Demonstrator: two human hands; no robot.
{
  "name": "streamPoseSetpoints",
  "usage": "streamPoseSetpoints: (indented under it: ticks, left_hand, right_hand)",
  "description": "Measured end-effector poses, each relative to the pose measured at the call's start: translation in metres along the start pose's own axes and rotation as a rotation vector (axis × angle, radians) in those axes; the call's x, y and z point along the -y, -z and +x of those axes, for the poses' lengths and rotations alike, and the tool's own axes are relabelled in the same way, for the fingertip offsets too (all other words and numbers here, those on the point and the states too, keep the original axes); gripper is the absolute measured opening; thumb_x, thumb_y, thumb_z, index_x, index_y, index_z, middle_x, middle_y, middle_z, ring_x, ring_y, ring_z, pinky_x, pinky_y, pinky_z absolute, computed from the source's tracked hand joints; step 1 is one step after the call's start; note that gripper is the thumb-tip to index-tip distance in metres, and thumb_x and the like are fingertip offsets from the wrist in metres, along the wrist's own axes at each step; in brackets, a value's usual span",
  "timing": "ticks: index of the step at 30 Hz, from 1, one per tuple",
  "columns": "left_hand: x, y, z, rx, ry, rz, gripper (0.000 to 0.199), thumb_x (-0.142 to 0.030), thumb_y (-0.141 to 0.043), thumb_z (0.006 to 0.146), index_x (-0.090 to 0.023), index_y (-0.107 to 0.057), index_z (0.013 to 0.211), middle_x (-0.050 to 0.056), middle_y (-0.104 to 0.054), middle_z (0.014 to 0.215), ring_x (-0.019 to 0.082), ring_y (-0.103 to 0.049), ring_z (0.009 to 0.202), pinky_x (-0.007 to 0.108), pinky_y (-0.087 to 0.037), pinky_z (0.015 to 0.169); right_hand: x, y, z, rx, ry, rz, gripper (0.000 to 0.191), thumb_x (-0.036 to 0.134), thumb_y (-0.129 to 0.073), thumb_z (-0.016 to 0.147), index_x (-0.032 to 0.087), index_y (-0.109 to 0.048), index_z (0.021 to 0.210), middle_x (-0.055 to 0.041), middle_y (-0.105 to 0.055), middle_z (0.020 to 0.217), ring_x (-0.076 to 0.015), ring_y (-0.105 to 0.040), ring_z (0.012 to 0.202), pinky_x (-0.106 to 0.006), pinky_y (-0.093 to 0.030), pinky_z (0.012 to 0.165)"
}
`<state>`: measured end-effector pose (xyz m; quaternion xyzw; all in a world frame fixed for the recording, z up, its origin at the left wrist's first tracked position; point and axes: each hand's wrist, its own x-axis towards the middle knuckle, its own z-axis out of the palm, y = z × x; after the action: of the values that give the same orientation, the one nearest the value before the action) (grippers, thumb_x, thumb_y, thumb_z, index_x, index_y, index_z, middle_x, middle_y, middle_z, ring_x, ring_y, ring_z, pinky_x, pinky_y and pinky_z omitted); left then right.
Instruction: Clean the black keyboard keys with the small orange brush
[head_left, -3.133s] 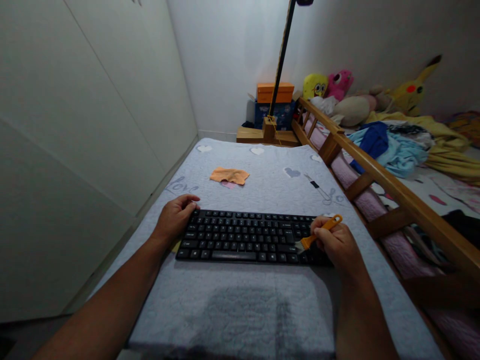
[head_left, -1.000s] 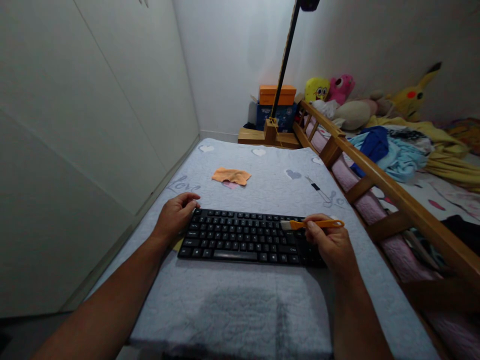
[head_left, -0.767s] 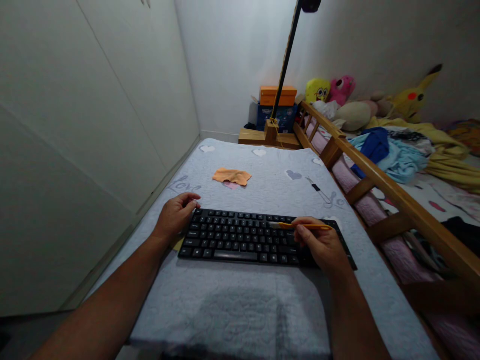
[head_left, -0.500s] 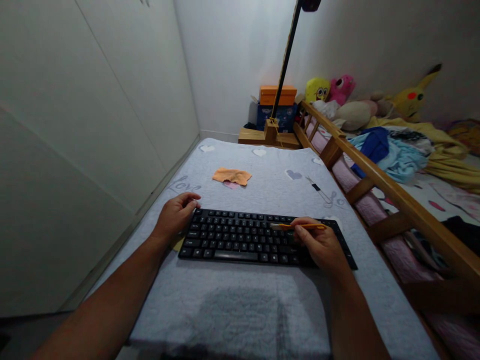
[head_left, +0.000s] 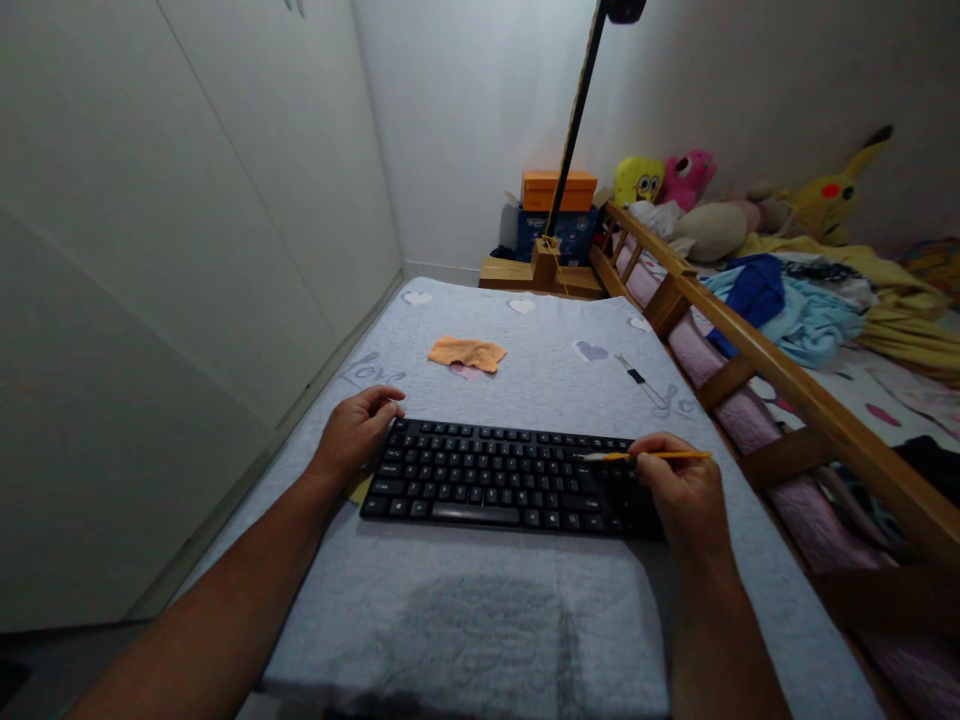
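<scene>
A black keyboard (head_left: pixel 480 480) lies flat on the cloth-covered surface in front of me. My left hand (head_left: pixel 356 435) holds it at the far left corner, fingers curled and thumb by the edge. Over the right part of the keys, my right hand (head_left: pixel 679 495) pinches a thin paintbrush (head_left: pixel 619 457) with a yellow handle. Its pale bristle tip points left and is at the keys near the upper right of the letter block. My right hand and wrist hide the keyboard's right end.
Beyond the keyboard lies an orange cloth (head_left: pixel 469 353). To the right are thin metal tweezers (head_left: pixel 636 376) with a dark band. A wooden bed rail (head_left: pixel 750 360) runs along the right side, a white cabinet (head_left: pixel 187 300) along the left. Boxes (head_left: pixel 559 190) stand at the far end.
My right hand has moved to the right with the paintbrush, whose tip has slid along the keys. My left hand stays at the keyboard's corner.
</scene>
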<state>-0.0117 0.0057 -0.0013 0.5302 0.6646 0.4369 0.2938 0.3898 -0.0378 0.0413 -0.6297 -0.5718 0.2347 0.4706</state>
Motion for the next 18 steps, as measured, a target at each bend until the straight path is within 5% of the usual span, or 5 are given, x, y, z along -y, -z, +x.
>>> streamPoseSetpoints:
  ticks: [9, 18]
  left_hand:
    - [0.000, 0.000, 0.000, 0.006, 0.010, -0.007, 0.033, -0.044, -0.063, 0.075, -0.019, -0.073, 0.094, 0.004, -0.075, 0.078, 0.022, -0.068, 0.072, 0.034, -0.051, 0.072]
    - [0.000, 0.000, 0.000, 0.008, 0.012, 0.000, 0.034, -0.043, -0.063, 0.074, -0.019, -0.073, 0.095, 0.004, -0.075, 0.079, 0.023, -0.069, 0.076, 0.034, -0.051, 0.073]
  right_hand:
    - [0.010, -0.025, -0.010, 0.282, -0.006, 0.196, 0.017, 0.036, -0.065, 0.082, 0.021, -0.072, 0.080, 0.0007, -0.060, 0.059, -0.0162, -0.056, 0.056, -0.027, -0.043, 0.054]
    - [0.008, -0.022, -0.008, 0.185, 0.022, 0.022, 0.018, 0.035, -0.061, 0.077, 0.021, -0.071, 0.072, 0.0003, -0.059, 0.058, -0.0175, -0.055, 0.056, -0.029, -0.039, 0.055]
